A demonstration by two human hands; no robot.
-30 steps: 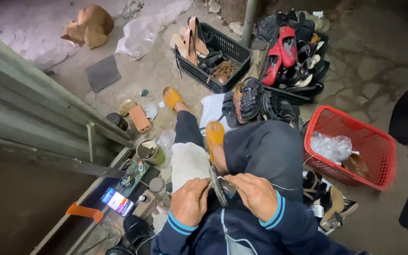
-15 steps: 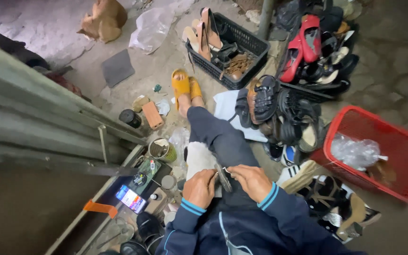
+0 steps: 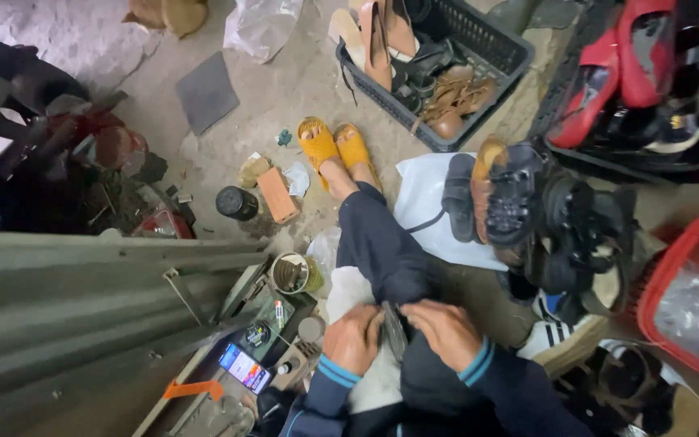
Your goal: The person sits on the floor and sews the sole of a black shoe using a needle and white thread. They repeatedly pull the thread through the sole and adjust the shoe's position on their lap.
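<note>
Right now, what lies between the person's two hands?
In the head view, a thin dark shoe piece stands between the left hand and the right hand; both hands touch it, over the lap.

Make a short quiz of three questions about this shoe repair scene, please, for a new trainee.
1. True or false: both hands grip one dark shoe piece on the lap.
2. Which basket holds the tan heeled shoes? A) the red basket B) the dark basket
3. What lies lit on the floor left of the left hand?

Key
1. True: the left hand and right hand meet on it.
2. B.
3. A phone with its screen on.
</note>
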